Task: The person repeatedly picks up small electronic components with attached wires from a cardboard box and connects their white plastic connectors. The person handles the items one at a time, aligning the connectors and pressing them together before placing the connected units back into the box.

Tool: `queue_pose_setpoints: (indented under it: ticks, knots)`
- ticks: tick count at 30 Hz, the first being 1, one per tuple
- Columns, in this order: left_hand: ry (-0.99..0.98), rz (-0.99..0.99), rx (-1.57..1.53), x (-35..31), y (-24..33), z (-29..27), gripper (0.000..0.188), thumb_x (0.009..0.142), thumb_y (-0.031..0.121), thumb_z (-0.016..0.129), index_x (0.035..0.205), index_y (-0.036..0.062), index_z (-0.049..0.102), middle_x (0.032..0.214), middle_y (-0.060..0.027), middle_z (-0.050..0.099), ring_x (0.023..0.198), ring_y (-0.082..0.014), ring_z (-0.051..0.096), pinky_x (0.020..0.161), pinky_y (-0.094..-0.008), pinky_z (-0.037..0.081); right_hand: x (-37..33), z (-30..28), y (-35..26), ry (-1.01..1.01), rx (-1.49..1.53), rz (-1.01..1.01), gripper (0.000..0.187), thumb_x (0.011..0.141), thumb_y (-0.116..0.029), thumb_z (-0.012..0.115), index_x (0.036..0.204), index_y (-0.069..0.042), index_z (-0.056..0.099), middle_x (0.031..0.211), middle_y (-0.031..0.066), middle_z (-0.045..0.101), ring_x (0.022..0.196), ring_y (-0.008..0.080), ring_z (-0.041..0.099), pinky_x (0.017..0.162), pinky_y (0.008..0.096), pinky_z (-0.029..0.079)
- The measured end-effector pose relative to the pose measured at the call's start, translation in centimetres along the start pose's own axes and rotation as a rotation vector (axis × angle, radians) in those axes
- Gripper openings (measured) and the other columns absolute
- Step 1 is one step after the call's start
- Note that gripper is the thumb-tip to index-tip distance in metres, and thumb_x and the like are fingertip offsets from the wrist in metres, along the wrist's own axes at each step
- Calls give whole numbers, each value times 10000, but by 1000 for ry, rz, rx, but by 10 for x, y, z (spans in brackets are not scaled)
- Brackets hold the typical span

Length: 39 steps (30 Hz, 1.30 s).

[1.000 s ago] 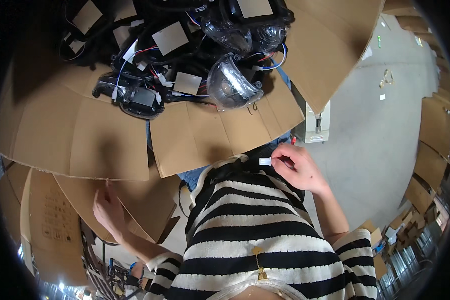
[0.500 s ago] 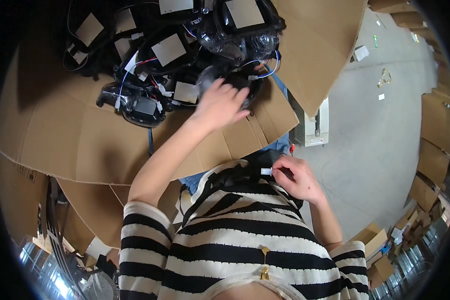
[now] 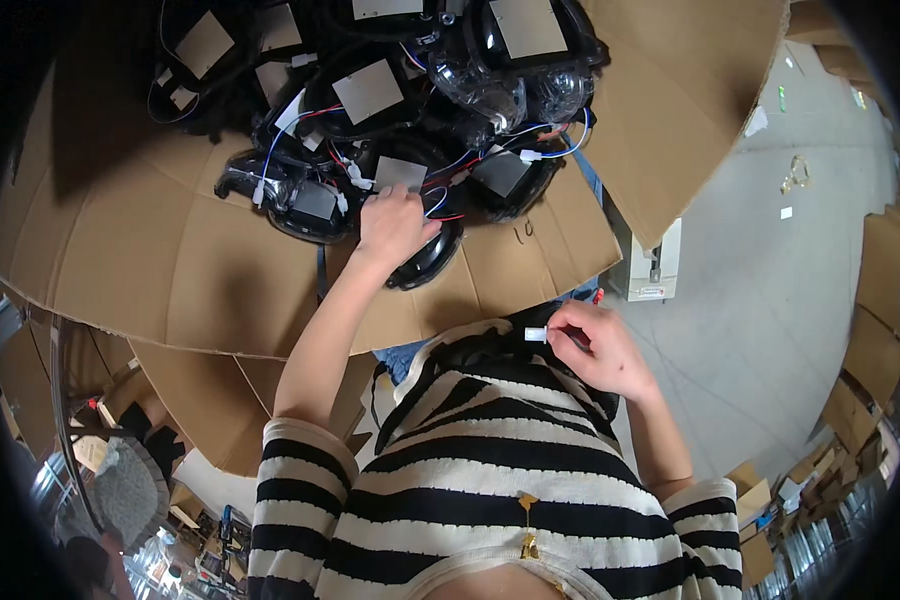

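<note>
My left hand (image 3: 392, 232) is on a black lamp unit (image 3: 427, 262) at the near edge of a pile. Its fingers curl over the unit beside a silver plate (image 3: 401, 174), and their tips are partly hidden. Red and blue wires run past the thumb. Close to my waist, my right hand (image 3: 598, 350) pinches a small white rectangular piece (image 3: 535, 334) between thumb and fingers. Just right of the held unit lies another black lamp unit (image 3: 500, 175) with a grey plate. A smaller unit (image 3: 315, 205) with a clear cover sits to the left.
Several more black units with silver plates (image 3: 368, 92) and wires are heaped on the cardboard (image 3: 150, 250). A cardboard flap (image 3: 690, 90) rises at the right. Beyond it, a light metal box (image 3: 654, 262) stands on the grey floor (image 3: 750, 300). Cartons line the far right.
My left hand has moved left and nearer to me, and a lamp unit now shows under it at the pile's front. My right hand still pinches the white piece. The view has shifted slightly.
</note>
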<state>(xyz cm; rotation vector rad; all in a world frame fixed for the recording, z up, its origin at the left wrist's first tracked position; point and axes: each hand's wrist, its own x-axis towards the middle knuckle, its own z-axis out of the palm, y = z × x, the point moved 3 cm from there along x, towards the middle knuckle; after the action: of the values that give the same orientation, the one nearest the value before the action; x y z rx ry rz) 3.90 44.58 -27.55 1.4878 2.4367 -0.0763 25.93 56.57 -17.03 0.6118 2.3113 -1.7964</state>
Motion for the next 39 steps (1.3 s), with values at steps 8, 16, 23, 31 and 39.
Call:
queue_pose_setpoints:
  ticks: [8, 16, 23, 31, 39]
  knots:
    - [-521, -106, 114, 29, 20, 24, 304, 675, 329, 532, 873, 131, 649, 1005, -95, 556, 1013, -240, 459, 879, -409, 279, -1, 12, 5, -8, -56, 6, 54, 724, -53, 528, 762, -14, 527, 634, 94, 503, 544, 166, 482, 493, 271, 373]
    - [-60, 15, -262, -14, -8, 4, 226, 677, 291, 541, 682, 71, 592, 803, -100, 564, 849, -253, 530, 893, -405, 320, 4, 15, 1, 26, -87, 52, 91, 717, -88, 549, 709, 2, 544, 557, 77, 514, 462, 118, 469, 450, 245, 370]
    - [500, -59, -938, -69, 2, -60, 99, 717, 143, 598, 767, 61, 574, 910, -54, 567, 939, -199, 519, 961, -440, 236, 7, 11, -2, 17, -103, 87, 99, 708, -90, 557, 713, 10, 557, 565, 95, 544, 462, 109, 486, 455, 240, 389]
    - [739, -156, -900, -62, 26, -52, 117, 657, 124, 633, 739, 85, 559, 863, -53, 557, 947, -211, 506, 964, -434, 226, 10, 15, -18, -11, -115, 84, 93, 711, -95, 560, 722, -2, 562, 587, 93, 551, 479, 112, 496, 472, 236, 398]
    - [549, -126, -799, -100, 32, -20, 117, 655, 110, 614, 759, 96, 561, 839, -54, 554, 893, -211, 514, 923, -425, 289, 8, 20, -12, -194, -168, 153, 155, 731, -189, 529, 785, -47, 557, 664, 123, 555, 571, 229, 545, 532, 316, 420]
